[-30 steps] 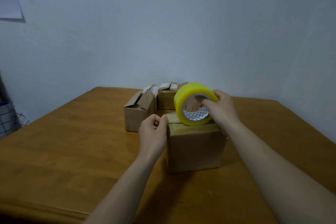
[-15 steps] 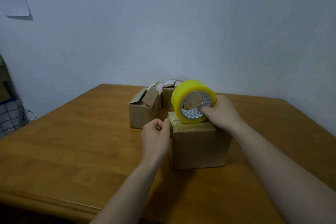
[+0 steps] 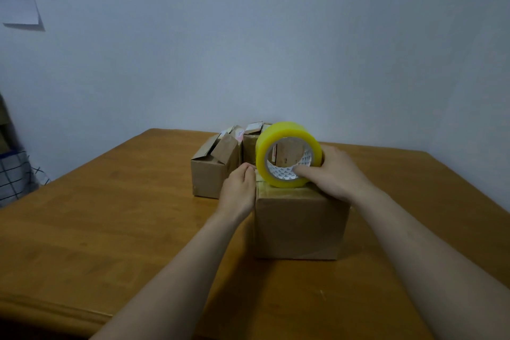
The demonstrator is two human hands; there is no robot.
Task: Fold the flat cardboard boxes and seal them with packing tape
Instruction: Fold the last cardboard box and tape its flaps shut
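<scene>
Three cardboard boxes on the wooden table (image 3: 110, 215), only the near box (image 3: 300, 226) being worked; it sits centre-right, flaps down, with a glossy strip showing on its top. Yellow tape roll (image 3: 288, 154) stands on edge on that top, toward the left side, core facing the camera

Step in hand, my read: sealing the top seam, tape just anchored at the left edge. Next move calls for running the roll rightward across the lid with the end held down, strip centred on the seam, then over the right edge and a tear; no cutter in view

Right hand (image 3: 336, 171) grips the roll, thumb inside the core, fingers wrapped round the far rim, forearm in from lower right. Left hand (image 3: 238, 190) has curled fingers pinching at the box's top left edge, probably on the tape end, which is hidden under them; forearm in from bottom centre

Behind: open box (image 3: 212, 171) with flaps up, just beside the near one; back box (image 3: 252, 143) partly hidden by the roll. Paper sheet (image 3: 19, 0) on the wall, checked cloth (image 3: 13, 176) at the left edge
</scene>
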